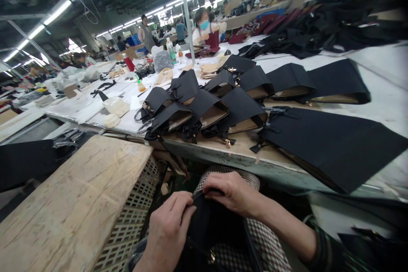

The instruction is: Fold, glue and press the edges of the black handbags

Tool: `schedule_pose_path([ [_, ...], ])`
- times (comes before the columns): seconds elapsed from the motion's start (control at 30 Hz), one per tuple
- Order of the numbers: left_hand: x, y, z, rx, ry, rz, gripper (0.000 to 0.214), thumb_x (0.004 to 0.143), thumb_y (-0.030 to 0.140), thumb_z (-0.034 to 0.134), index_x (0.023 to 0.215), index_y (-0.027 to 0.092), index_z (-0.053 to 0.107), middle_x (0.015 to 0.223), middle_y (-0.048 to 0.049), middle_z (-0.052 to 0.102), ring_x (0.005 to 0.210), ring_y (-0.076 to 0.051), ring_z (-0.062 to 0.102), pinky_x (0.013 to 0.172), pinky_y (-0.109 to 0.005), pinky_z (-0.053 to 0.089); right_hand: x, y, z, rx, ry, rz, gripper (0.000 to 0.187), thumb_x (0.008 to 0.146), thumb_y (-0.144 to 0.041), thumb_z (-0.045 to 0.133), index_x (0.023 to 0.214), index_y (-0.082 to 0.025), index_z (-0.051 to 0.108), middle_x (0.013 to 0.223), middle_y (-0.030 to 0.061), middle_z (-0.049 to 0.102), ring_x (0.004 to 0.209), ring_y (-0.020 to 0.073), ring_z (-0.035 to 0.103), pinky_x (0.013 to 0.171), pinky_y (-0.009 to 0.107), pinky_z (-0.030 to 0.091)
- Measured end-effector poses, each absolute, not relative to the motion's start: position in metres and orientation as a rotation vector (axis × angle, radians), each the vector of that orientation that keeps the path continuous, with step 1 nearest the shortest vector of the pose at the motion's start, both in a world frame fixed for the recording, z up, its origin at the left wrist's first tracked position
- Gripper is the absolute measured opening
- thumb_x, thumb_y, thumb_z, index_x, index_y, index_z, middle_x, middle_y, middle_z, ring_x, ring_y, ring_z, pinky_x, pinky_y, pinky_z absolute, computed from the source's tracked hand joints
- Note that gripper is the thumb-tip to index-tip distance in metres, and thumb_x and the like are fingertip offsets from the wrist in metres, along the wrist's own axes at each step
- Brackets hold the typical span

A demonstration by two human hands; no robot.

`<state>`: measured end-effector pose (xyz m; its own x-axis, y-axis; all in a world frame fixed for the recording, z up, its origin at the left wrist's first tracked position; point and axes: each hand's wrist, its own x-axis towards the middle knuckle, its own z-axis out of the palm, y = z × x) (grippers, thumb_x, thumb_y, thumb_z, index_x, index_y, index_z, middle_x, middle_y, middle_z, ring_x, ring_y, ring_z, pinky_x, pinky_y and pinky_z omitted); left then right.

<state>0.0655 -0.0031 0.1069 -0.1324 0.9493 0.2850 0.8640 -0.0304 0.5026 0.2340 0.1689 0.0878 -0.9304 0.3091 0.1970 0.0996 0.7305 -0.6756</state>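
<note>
1. Closest to the camera is a black bag [219,221] in the person's lap, below the near edge of the worktop [191,151], over checked cloth [267,238].
2. Its pinched edge points forward, toward that near edge, and the body comes back toward the person; its long axis seems to run the same way, but dark folds hide too much to be sure. A small gold fitting [212,256] shows low on it.
3. The left hand [170,225] has its thumb and fingers clamped on the left part of this edge.
4. The right hand [231,191] reaches in from the right, its fingers curled over the same edge and clamped on it, near the left hand.
5. Along the worktop's near edge lie further bags [207,108], close together, their handles mostly toward the left or the near edge. At the right, one large bag [331,140] lies with its handles to the left and its long axis slanting toward the right edge.
6. Left of the person, a worn board [73,199] covers a perforated crate [134,212].
7. Toward the far edge, a masked co-worker [202,27] holds a maroon piece [213,41].
</note>
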Motion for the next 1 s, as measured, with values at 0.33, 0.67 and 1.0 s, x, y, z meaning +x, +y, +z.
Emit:
schedule_pose_path([
  [0.33, 0.0716, -0.0005, 0.1140, 1.867, 2.079, 0.923, 0.012, 0.091, 0.013, 0.056, 0.097, 0.022, 0.060, 0.099, -0.0021, 0.071, 0.092, -0.017, 0.069, 0.080, -0.026, 0.055, 0.2338, 0.1605, 0.0886, -0.336, -2.642, 0.877, 0.004, 0.094, -0.018, 0.061, 0.092, -0.020, 0.063, 0.091, 0.0006, 0.067, 0.079, 0.0159, 0.063, 0.069, 0.024, 0.042],
  [0.67, 0.0732, -0.0009, 0.1133, 1.870, 2.058, 0.944, 0.013, 0.090, 0.011, 0.056, 0.096, 0.022, 0.059, 0.100, -0.0015, 0.070, 0.092, -0.016, 0.069, 0.081, -0.025, 0.054, 0.2347, 0.1591, 0.0829, -0.332, -2.633, 0.824, 0.004, 0.094, -0.017, 0.060, 0.091, -0.020, 0.061, 0.088, -0.0003, 0.067, 0.077, 0.0155, 0.062, 0.067, 0.024, 0.040],
  [1.0, 0.0706, -0.0012, 0.1113, 1.816, 2.071, 0.894, 0.012, 0.092, 0.015, 0.056, 0.099, 0.023, 0.061, 0.100, -0.0007, 0.070, 0.092, -0.016, 0.068, 0.083, -0.025, 0.053, 0.2324, 0.1600, 0.0838, -0.320, -2.650, 0.823, 0.003, 0.092, -0.019, 0.059, 0.090, -0.020, 0.061, 0.086, 0.0007, 0.068, 0.077, 0.0167, 0.063, 0.067, 0.025, 0.040],
])
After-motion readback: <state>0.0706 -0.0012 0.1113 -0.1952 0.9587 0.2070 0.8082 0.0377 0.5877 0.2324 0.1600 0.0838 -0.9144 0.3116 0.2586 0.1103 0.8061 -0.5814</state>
